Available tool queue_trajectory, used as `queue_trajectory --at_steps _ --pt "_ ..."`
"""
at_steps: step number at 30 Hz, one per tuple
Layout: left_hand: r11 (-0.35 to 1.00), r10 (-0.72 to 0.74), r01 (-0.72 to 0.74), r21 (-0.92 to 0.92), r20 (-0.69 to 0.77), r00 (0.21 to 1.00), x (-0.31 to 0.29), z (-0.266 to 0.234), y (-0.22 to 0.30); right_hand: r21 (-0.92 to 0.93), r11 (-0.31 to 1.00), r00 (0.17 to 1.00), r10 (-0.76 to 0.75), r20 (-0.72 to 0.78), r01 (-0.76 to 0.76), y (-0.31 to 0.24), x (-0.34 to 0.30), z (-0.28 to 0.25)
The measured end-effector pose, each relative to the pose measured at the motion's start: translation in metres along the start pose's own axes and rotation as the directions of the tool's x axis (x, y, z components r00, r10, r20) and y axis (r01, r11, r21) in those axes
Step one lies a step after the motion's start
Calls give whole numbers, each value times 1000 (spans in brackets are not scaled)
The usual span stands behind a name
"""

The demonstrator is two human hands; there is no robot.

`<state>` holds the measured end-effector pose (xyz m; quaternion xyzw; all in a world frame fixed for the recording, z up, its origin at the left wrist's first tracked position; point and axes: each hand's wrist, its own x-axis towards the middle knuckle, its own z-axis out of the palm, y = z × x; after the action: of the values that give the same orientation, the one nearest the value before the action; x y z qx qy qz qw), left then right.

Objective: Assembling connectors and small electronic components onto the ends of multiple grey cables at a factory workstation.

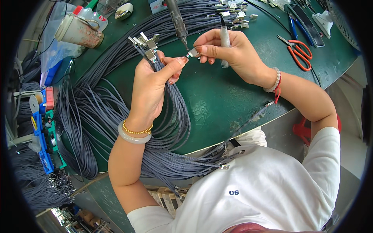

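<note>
My left hand point(149, 83) is closed around a bunch of grey braided cables point(176, 103), whose metal USB plugs point(147, 43) stick up past the fingers. Its thumb and forefinger pinch near the end of one cable. There a small metal connector piece point(193, 51) sits between the fingertips of my right hand point(243, 56). Tucked in that same hand is a slim tool wrapped in white point(225, 37) with a dark pointed tip, perhaps tweezers. Just above the connector, a soldering iron point(177, 21) points downward, its tip close to my fingers.
More grey cables point(83, 128) sprawl over the green table point(211, 116) and onto my lap. Orange-handled cutters point(299, 52) and blue-handled pliers point(295, 27) lie at the right. A stained paper cup point(77, 31) stands far left, above blue bins point(44, 149).
</note>
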<state>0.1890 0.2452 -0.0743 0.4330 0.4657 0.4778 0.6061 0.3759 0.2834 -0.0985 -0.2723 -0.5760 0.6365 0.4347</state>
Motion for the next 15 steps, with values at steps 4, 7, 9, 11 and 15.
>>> queue_trajectory --at_steps 4,7,9,11,15 --pt "999 -41 41 -19 14 999 2 8 1 -73 997 1000 23 -14 -24 -4 -2 -8" --pt "993 -91 93 -69 27 995 2 10 4 -138 990 999 38 -29 -41 -9 -3 -9" --pt "986 -120 123 -112 32 992 2 13 4 -153 987 999 42 -32 -47 -10 -4 -12" --pt "985 -110 114 -130 40 993 2 14 2 -166 986 1000 12 -26 -16 -7 -4 -15" --pt "991 -87 91 -98 45 995 4 18 2 -150 989 1000 -10 -29 6 -9 -3 -19"
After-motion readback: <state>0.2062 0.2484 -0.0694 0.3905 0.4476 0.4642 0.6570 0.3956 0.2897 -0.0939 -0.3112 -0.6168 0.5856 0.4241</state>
